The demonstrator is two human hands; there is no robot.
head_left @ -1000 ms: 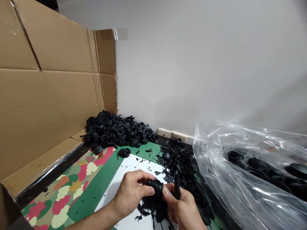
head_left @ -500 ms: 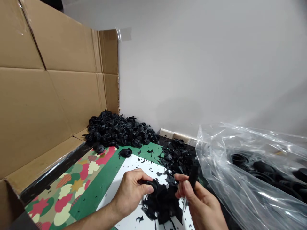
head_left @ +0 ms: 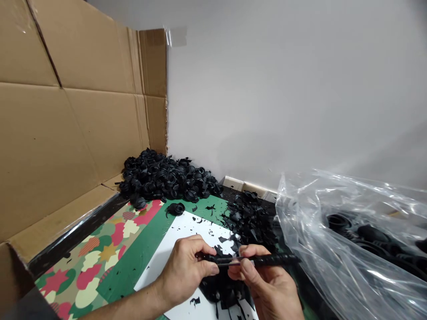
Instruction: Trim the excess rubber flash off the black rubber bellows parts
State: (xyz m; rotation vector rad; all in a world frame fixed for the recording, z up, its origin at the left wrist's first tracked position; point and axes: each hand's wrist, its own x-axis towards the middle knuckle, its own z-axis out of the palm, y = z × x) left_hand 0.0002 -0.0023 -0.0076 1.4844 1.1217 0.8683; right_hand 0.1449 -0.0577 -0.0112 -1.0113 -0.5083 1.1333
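My left hand pinches a small black rubber piece, mostly hidden by thumb and fingers. In my right hand is a craft knife with a black wrapped handle, held level. Its thin metal blade points left and meets the rubber piece at my left fingertips; whether it cuts in cannot be made out. Beneath both hands, dark rubber scraps lie heaped on a white sheet.
Black ribbed rubber parts are piled against the cardboard wall. One loose part lies on the green mat. More scraps gather near the grey wall. A clear plastic bag on the right holds black parts.
The knife has swung from a steep, blade-down tilt to level, and my right hand has moved left, bringing the blade to the rubber piece. My left hand keeps its pinch.
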